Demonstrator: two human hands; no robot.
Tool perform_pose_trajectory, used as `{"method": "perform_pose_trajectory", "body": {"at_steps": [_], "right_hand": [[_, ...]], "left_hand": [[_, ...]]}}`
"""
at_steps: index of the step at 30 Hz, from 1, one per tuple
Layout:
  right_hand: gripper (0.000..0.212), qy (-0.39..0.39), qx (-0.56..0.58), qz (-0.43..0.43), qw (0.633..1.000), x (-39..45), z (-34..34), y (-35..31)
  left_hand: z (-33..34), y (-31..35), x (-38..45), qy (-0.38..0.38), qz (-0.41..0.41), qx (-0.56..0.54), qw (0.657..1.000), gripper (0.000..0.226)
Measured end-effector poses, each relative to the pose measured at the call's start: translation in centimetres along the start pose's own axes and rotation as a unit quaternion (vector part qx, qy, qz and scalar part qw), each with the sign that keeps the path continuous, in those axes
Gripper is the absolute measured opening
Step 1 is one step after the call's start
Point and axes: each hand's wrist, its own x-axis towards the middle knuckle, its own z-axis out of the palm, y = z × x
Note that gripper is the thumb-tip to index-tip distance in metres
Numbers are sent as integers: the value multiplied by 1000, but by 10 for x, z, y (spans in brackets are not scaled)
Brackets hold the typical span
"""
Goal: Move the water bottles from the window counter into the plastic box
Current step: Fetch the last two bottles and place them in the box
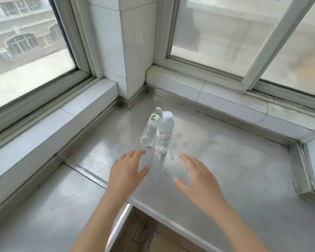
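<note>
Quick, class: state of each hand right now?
Left hand: open, empty, near the clear plastic water bottles.
Right hand: open, empty.

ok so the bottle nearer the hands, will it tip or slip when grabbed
The nearer bottle stands upright, tall and narrow, so a knock near its white cap would probably tip it, perhaps into the other bottle close beside it. It looks full of water, so likely weighty for its size. Its ribbed clear plastic should give fair grip, with slight flex when squeezed.

Two bottles (157,131) upright on counter (225,170), seemingly touching; left hand (127,171) and right hand (195,177) just before them.
</note>
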Motion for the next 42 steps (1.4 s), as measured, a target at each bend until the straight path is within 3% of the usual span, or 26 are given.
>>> {"method": "perform_pose_trajectory", "body": {"at_steps": [4,7,10,14,20,25,28,33,38,42], "right_hand": [[83,-1,153,90,984,75,14,0],[91,25,284,168,944,119,38,1],[98,54,346,214,912,149,63,-4],[103,120,341,244,900,171,84,-9],[70,155,349,254,889,181,82,8],[60,90,390,219,890,181,66,30],[63,71,403,198,891,182,63,40],[59,98,438,218,867,178,70,47],[73,122,439,232,859,177,81,35],[81,148,416,241,864,184,85,30]], "left_hand": [[12,-19,99,-28,-16,-24,999,50],[30,-24,164,-61,-35,-52,996,52],[51,-26,213,-109,-85,-102,985,54],[76,-31,248,-162,-147,-169,961,61],[90,-29,268,-134,-198,-223,945,75],[93,-27,256,-112,-167,-95,975,87],[101,-33,243,-97,-120,-56,986,81],[99,-37,239,-107,-130,-212,963,58],[103,-23,240,-170,-135,-169,961,86],[101,-12,240,-178,-134,-122,967,69]]}}
